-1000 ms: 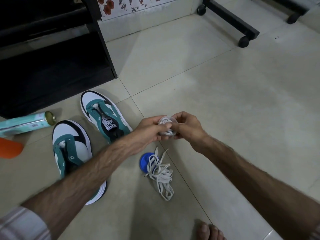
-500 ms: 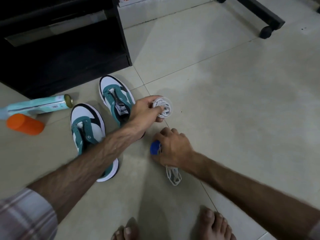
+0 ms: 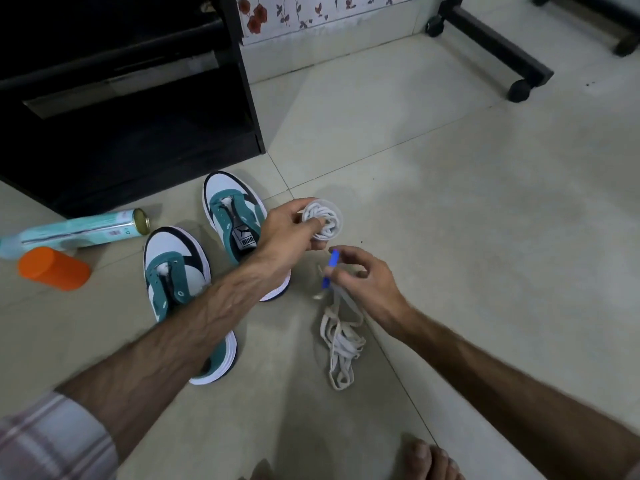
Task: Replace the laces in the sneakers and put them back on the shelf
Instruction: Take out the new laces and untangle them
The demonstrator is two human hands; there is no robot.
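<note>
Two teal, white and black sneakers stand unlaced on the tiled floor: one sneaker (image 3: pixel 231 209) further off, the other sneaker (image 3: pixel 176 271) nearer, partly under my left forearm. My left hand (image 3: pixel 287 228) grips a small clear container holding a coiled white lace (image 3: pixel 323 220). My right hand (image 3: pixel 363 275) pinches a blue lid (image 3: pixel 330 266) together with the upper end of a loose white lace (image 3: pixel 341 344), which hangs down to a heap on the floor. The black shelf (image 3: pixel 138 109) stands behind the sneakers.
A pale green spray can (image 3: pixel 79 232) lies on its side left of the sneakers, with an orange cap (image 3: pixel 53 268) beside it. Black wheeled furniture legs (image 3: pixel 498 46) cross the far right. My bare toes (image 3: pixel 429 459) show at the bottom edge.
My right hand left the container, dropped to the floor, and has come up holding the blue lid and the loose lace. My left hand kept hold of the container.
</note>
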